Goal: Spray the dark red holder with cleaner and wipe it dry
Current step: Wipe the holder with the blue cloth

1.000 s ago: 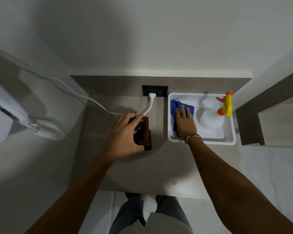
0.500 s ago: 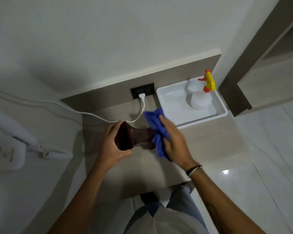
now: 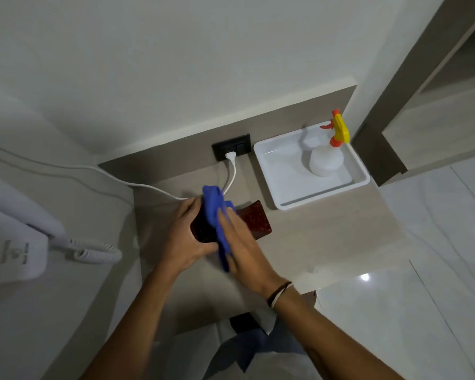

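Observation:
The dark red holder (image 3: 255,219) is lifted above the counter, its speckled right end showing. My left hand (image 3: 183,237) grips its left end. A blue cloth (image 3: 215,212) lies over the holder's middle, and my right hand (image 3: 240,249) presses it there with the fingers laid flat. Most of the holder is hidden by the cloth and both hands. The white spray bottle (image 3: 325,160) with a yellow and orange trigger stands upright in the white tray (image 3: 321,194) at the back right.
A white cable (image 3: 232,174) runs from a black wall socket (image 3: 231,150) across the counter behind my hands. A white wall-mounted dryer with a coiled cord (image 3: 96,252) hangs on the left. Tiled floor lies to the right.
My right hand took the blue cloth out of the tray and brought it onto the holder. My left hand lifted the holder off the counter. The cloth now covers the holder's middle.

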Demonstrator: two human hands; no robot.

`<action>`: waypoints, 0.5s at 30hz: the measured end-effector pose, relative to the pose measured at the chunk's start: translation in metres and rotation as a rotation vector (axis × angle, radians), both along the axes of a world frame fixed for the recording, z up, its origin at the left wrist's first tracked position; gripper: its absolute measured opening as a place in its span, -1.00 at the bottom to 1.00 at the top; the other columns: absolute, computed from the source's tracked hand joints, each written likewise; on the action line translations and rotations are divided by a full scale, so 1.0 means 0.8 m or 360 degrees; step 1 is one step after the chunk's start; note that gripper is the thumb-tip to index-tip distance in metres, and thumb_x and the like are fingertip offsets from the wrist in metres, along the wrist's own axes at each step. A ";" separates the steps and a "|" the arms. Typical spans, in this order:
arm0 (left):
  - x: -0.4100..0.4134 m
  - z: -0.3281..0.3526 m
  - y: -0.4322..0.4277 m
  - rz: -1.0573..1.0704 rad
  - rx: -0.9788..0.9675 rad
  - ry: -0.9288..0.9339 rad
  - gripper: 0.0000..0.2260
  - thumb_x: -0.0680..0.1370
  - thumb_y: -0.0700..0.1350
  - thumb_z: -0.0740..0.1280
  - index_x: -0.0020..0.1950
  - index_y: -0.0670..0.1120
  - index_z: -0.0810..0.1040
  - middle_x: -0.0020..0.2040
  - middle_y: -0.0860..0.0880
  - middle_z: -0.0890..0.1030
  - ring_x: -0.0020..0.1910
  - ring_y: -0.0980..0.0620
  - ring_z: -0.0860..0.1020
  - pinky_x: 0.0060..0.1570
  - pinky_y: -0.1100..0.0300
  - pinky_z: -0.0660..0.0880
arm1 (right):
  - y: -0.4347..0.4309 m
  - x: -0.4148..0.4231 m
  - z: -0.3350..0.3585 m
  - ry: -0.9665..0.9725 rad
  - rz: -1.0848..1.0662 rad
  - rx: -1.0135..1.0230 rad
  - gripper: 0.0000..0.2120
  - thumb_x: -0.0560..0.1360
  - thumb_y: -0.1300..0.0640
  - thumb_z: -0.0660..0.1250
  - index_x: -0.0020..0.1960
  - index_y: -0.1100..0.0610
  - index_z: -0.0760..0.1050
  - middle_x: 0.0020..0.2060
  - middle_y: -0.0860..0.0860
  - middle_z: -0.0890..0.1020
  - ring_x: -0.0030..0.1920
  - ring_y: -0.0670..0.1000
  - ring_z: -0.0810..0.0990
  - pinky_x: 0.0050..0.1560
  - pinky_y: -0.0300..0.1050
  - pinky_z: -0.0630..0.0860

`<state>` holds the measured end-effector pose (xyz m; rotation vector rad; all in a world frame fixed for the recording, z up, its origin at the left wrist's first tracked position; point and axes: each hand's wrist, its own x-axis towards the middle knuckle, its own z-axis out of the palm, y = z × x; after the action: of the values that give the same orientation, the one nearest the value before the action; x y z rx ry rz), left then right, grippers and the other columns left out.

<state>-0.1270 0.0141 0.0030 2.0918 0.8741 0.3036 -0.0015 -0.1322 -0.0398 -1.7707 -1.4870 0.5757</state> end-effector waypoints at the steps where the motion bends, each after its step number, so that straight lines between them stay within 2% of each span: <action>1: -0.001 0.000 -0.001 0.0021 -0.0028 -0.0006 -0.16 0.20 0.03 0.66 0.47 0.00 0.52 0.32 0.30 0.50 0.33 0.41 0.47 0.28 0.57 0.32 | 0.000 -0.004 -0.003 -0.0014 0.0028 0.0044 -0.15 0.62 0.31 0.31 0.75 0.08 -0.11 0.73 0.12 -0.02 0.74 0.11 -0.05 0.73 0.00 -0.02; 3: -0.006 0.000 0.000 0.0061 -0.0008 0.0012 -0.13 0.19 -0.02 0.67 0.50 -0.08 0.53 0.33 0.28 0.50 0.34 0.48 0.43 0.29 0.58 0.31 | -0.001 0.022 -0.012 -0.0128 0.0012 -0.0088 -0.14 0.62 0.37 0.31 0.74 0.11 -0.12 0.74 0.14 -0.07 0.74 0.14 -0.11 0.74 0.06 -0.02; 5: -0.011 0.001 0.001 0.0055 0.0094 0.0041 -0.02 0.20 -0.11 0.72 0.59 -0.14 0.45 0.41 0.13 0.44 0.37 0.40 0.41 0.33 0.59 0.26 | -0.007 0.054 -0.020 -0.0332 -0.0085 -0.0507 -0.22 0.68 0.33 0.25 0.73 0.18 -0.13 0.72 0.17 -0.15 0.73 0.19 -0.18 0.72 0.11 -0.01; 6: -0.011 0.003 0.000 0.0047 0.0107 0.0045 0.00 0.20 -0.10 0.72 0.61 -0.14 0.43 0.43 0.10 0.42 0.37 0.33 0.41 0.34 0.59 0.25 | -0.006 0.063 -0.017 -0.0302 -0.0119 -0.0630 -0.23 0.68 0.32 0.25 0.73 0.19 -0.14 0.72 0.16 -0.16 0.73 0.19 -0.20 0.71 0.11 -0.01; 7: -0.008 0.004 -0.001 0.0038 0.0110 0.0042 0.00 0.20 -0.05 0.70 0.61 -0.13 0.43 0.44 0.10 0.42 0.37 0.26 0.42 0.34 0.59 0.26 | -0.001 0.061 -0.012 -0.0213 -0.0134 -0.0584 -0.22 0.67 0.33 0.27 0.73 0.20 -0.11 0.72 0.17 -0.13 0.73 0.19 -0.17 0.71 0.11 0.00; 9: -0.002 0.004 -0.004 0.0017 0.0093 0.0016 -0.04 0.20 0.03 0.64 0.59 -0.12 0.45 0.41 0.10 0.45 0.33 0.29 0.44 0.34 0.56 0.29 | 0.012 0.034 0.003 -0.0029 -0.0042 -0.0259 -0.22 0.63 0.34 0.32 0.72 0.24 -0.02 0.72 0.22 0.00 0.73 0.21 -0.05 0.73 0.13 0.02; 12: -0.003 0.002 -0.007 0.0048 0.0086 -0.0003 -0.08 0.20 -0.03 0.69 0.55 -0.08 0.50 0.34 0.13 0.51 0.33 0.38 0.47 0.31 0.55 0.31 | 0.005 0.011 0.004 -0.0040 0.0093 -0.0102 -0.25 0.68 0.15 0.26 0.73 0.21 -0.07 0.72 0.22 -0.01 0.73 0.17 -0.09 0.73 0.04 -0.02; 13: -0.006 0.000 -0.007 0.0067 0.0108 0.0017 -0.05 0.19 -0.09 0.72 0.56 -0.11 0.49 0.36 0.11 0.49 0.33 0.36 0.46 0.32 0.57 0.29 | -0.001 0.024 -0.001 -0.0139 0.0059 -0.0158 -0.27 0.69 0.12 0.19 0.73 0.21 -0.10 0.72 0.22 -0.05 0.72 0.16 -0.14 0.73 0.08 -0.02; 15: -0.008 -0.003 -0.005 0.0095 0.0130 0.0036 -0.01 0.19 -0.18 0.75 0.59 -0.16 0.46 0.42 0.05 0.46 0.38 0.18 0.46 0.34 0.57 0.28 | -0.013 0.055 -0.011 -0.0341 -0.0073 -0.0552 -0.30 0.72 0.24 0.13 0.72 0.20 -0.19 0.71 0.19 -0.20 0.71 0.19 -0.25 0.73 0.14 -0.02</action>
<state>-0.1336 0.0098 0.0003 2.1509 0.9531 0.3534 0.0424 -0.1422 -0.0489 -2.1861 -1.5556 0.6692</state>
